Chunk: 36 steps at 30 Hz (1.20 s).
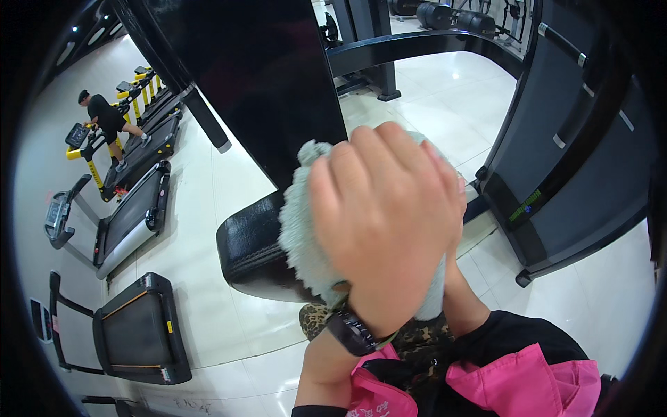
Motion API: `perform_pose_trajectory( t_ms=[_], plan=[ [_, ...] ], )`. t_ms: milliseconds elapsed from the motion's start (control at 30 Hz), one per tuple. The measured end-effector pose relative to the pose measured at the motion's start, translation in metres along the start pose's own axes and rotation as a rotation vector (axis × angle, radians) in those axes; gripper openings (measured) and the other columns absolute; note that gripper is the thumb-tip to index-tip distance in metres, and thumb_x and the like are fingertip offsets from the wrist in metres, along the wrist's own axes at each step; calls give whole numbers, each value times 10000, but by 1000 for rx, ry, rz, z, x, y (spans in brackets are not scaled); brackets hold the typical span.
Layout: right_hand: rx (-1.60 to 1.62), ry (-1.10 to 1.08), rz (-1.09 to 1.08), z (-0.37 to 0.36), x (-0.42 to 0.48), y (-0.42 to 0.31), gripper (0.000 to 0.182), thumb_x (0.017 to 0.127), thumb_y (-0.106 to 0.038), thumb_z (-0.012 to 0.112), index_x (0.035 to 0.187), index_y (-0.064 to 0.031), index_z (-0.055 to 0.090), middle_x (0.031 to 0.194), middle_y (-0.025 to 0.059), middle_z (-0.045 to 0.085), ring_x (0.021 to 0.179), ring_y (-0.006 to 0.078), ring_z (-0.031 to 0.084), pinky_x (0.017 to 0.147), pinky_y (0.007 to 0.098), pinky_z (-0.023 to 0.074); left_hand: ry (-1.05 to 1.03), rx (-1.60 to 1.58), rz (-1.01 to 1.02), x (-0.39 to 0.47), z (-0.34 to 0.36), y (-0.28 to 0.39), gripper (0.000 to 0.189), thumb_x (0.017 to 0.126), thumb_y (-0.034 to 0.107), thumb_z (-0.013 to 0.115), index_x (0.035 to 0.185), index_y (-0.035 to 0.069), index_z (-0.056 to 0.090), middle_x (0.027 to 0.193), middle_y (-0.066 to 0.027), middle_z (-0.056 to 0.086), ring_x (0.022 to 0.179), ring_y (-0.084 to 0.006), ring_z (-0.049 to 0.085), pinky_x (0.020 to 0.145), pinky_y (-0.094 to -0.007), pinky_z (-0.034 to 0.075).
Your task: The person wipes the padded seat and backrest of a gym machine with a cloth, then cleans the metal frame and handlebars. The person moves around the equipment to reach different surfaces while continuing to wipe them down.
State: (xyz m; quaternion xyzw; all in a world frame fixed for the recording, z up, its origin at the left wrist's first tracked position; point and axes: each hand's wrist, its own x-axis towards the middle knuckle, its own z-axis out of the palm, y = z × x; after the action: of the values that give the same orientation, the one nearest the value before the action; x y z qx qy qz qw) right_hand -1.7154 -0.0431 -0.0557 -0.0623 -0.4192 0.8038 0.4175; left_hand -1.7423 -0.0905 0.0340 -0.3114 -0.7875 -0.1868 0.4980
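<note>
My left hand (383,219), with a black watch on its wrist, is curled over a pale green fluffy cloth (307,234) in front of me. Behind it my right hand (451,193) is mostly hidden; some of its fingers and the wrist show at the cloth's right side. Cloth sticks out to the left of the hands and hangs below them. Under or just behind the cloth is a black padded cushion (255,247) of a gym machine; whether the cloth touches it is unclear.
A black machine panel (250,68) and a bar with a grip (206,117) rise ahead. A curved frame (427,49) leads to a tall dark panel (578,156) at right. Treadmills (133,208) line the left wall; a person (107,117) is on one.
</note>
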Motion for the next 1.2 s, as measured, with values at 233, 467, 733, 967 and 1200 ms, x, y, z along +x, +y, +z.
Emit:
perform_pose_trajectory(
  t_ms=[233, 467, 733, 967, 1200],
  plan=[
    [-12, 48, 73, -6, -15, 31, 432, 966, -338, 370, 1085, 17, 586, 982, 81, 667, 911, 229, 629, 846, 342, 457, -125, 329, 475, -19, 25, 30, 105, 790, 160, 544, 770, 82, 611, 740, -39, 543, 755, -196, 538, 814, -315, 411],
    [-138, 85, 20, -21, -28, 32, 387, 945, -313, 417, 1070, 6, 595, 979, 92, 665, 920, 249, 626, 863, 357, 449, -190, -81, 562, -124, 50, 36, 150, 853, 211, 513, 861, 115, 629, 883, -30, 600, 1013, -186, 574, 1020, -300, 324],
    [-603, 89, -424, -15, -12, 24, 337, 922, -285, 471, 1053, -5, 606, 975, 104, 663, 930, 272, 623, 882, 375, 440, -123, -359, 310, -116, 1, -6, 393, 884, 350, 472, 1209, 169, 599, 1169, 25, 593, 1177, -129, 501, 1126, -367, 214],
    [-1342, -321, -989, 74, 10, -58, 222, 862, -232, 547, 929, -32, 617, 861, 109, 630, 837, 288, 610, 819, 391, 444, 59, -26, -201, -93, -19, -75, 459, 956, 384, 380, 1272, 89, 534, 1400, -175, 439, 1322, -377, 375, 1126, -553, 163],
    [-1519, -567, -939, 145, -18, -22, 261, 833, -218, 590, 633, -61, 533, 613, 59, 503, 627, 219, 526, 643, 344, 405, 37, -732, -906, -86, -36, -117, 547, 965, 389, 326, 1238, -41, 525, 1249, -210, 525, 1175, -404, 493, 1070, -511, 274]
  ],
)
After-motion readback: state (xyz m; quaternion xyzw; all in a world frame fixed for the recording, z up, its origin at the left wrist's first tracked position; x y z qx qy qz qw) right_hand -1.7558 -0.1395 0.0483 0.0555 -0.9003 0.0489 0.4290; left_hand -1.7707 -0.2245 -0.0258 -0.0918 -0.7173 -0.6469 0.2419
